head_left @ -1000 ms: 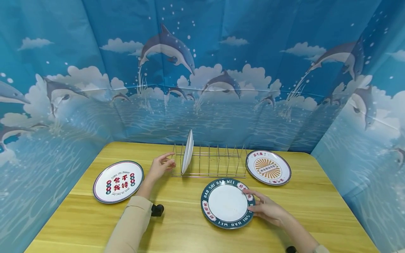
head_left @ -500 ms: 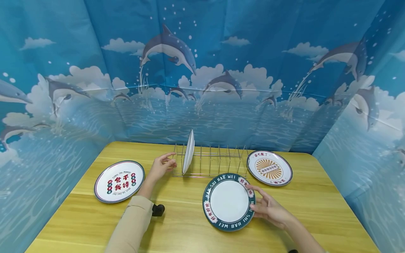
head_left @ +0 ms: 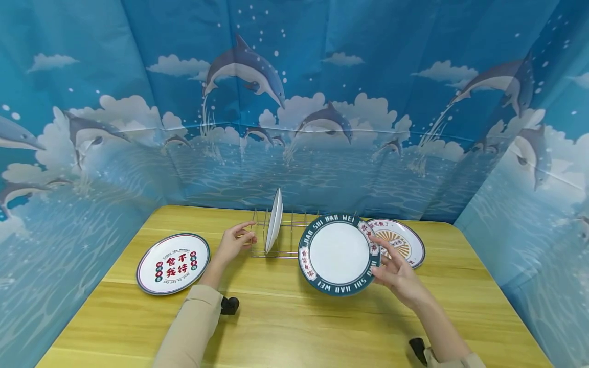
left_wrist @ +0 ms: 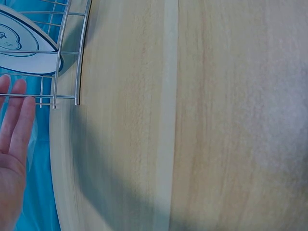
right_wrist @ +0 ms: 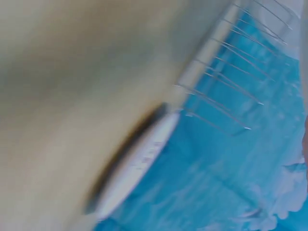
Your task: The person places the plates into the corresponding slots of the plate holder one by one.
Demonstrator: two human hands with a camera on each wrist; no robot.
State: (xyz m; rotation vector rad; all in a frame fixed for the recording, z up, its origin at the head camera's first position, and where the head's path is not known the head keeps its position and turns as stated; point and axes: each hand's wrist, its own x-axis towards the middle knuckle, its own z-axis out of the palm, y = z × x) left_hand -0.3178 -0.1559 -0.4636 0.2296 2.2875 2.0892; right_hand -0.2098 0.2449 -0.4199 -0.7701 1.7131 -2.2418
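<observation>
My right hand (head_left: 401,278) grips the right rim of a white plate with a dark green lettered border (head_left: 339,253), pinching it between thumb and fingers. The plate is raised and tilted in front of the wire dish rack (head_left: 285,256), hiding much of its right half. At the rack's left end, my left hand (head_left: 233,243) rests its fingertips against the wires; the left wrist view shows these fingers (left_wrist: 21,120) nearly straight. Another plate (head_left: 274,220) stands upright in a left slot of the rack.
A white plate with red characters (head_left: 172,264) lies on the wooden table (head_left: 267,327) at left. On the right, a plate with an orange sunburst (head_left: 402,240) lies partly behind the raised plate. A dolphin-print curtain (head_left: 294,102) hangs behind the table.
My right hand has lifted the green-bordered plate off the table and moved it away from me, toward the rack's right half. The left hand has stayed at the rack's left end.
</observation>
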